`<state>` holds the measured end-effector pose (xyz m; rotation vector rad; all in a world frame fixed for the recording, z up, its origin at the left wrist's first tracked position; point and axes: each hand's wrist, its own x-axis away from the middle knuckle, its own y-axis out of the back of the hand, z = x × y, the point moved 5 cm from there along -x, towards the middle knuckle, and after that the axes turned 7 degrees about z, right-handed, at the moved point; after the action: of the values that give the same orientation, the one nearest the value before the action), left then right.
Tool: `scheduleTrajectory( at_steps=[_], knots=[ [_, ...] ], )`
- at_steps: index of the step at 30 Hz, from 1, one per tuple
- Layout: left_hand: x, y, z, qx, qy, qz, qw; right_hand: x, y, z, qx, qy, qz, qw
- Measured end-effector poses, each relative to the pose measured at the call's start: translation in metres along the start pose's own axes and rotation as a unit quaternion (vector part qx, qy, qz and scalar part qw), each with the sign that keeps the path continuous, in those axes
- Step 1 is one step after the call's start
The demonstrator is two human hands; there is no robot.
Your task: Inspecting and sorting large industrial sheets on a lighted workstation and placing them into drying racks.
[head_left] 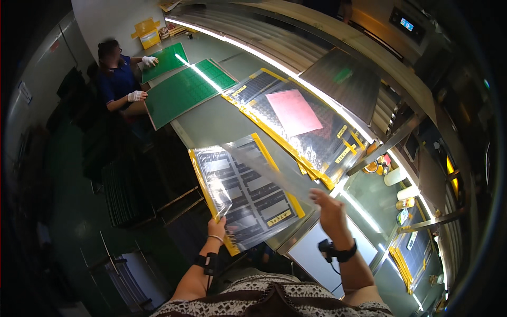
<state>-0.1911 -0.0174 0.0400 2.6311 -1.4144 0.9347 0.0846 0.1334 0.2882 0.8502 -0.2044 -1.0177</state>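
Note:
A film sheet with dark and pale blocks point(245, 193), edged with yellow tape and covered in glossy clear plastic, lies tilted at the table's near edge. My left hand point(217, 228) is closed on its taped near-left corner. A translucent plastic sheet point(274, 177) rises off the film's right part and slants toward my right hand point(331, 214). That hand is raised beyond the film's right edge, its fingers drawn together at the plastic's corner; slight blur softens the fingertips.
Further back lies another yellow-taped film point(317, 145) bearing a pink sheet point(294, 112). A person in gloves point(113, 79) handles green panels point(185, 92) at the far left. A white lit panel point(330, 253) sits near my right arm; bottles point(405, 198) line the right side.

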Motion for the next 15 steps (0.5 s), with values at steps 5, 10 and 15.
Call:
scheduleTrajectory(
  at_steps=[5, 10, 15],
  knots=[
    [-0.003, 0.029, -0.023, 0.017, -0.003, 0.02, 1.0, 0.009, 0.065, -0.001, 0.004, -0.038, -0.058, 0.998],
    [-0.021, 0.02, -0.031, 0.066, -0.033, 0.044, 0.996, 0.022, 0.125, -0.001, 0.033, -0.039, -0.101, 0.994],
    [-0.065, -0.046, -0.038, 0.1, -0.027, 0.062, 0.993, 0.059, 0.194, 0.029, 0.126, -0.074, -0.156, 0.977]
  ],
)
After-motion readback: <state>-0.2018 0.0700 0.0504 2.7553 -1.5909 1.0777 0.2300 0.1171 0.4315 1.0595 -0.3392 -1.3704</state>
